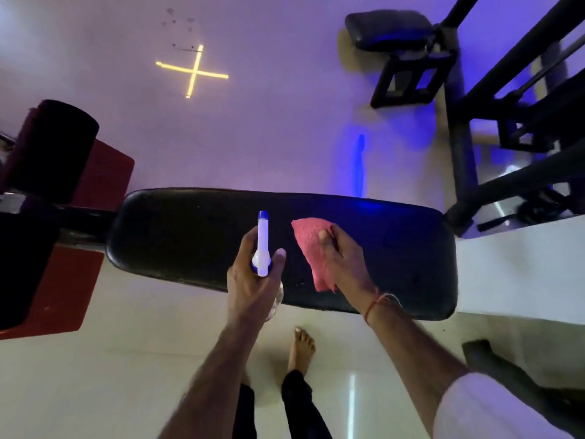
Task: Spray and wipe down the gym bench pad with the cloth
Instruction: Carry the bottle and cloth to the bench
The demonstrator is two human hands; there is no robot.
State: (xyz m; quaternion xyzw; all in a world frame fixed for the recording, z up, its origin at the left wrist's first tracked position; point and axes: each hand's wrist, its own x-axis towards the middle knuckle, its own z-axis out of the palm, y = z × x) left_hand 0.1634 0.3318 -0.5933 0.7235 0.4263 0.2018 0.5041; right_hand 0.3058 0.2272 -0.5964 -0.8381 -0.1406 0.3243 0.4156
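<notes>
And here is the bench pad (196,236), long, black and glossy, stretched across the middle of the view, standing on the pale tiled floor (133,375) just ahead of the person's bare foot (302,345). Over its near-centre sits the spray bottle (262,245), white neck with a blue tip, nozzle aimed away from the body and out over the pad, which looks like a bottle lined up to mist the vinyl rather than the floor. The left hand (250,286) is wrapped shut around that bottle, thumb up beside the neck; whether a finger is on the trigger I cannot tell. Just to the right, the pink cloth (311,251) hangs bunched from the right hand (343,261), which is pinched closed on it with the thumb pressing the fabric, so the loose end trails down toward the pad's near edge. It is held close by, and my read is that spraying comes first and wiping follows. A red thread circles the right wrist, a white sleeve (493,403) shows lower right. The pad's surface throws back a blue sheen on its far right side; any wetness is too hard to make out. Outward now: red and black padded gear (53,153) at left, a dark metal machine frame (493,99) upper right, and a glowing yellow cross (193,71) reflected on the purple-lit floor beyond.
</notes>
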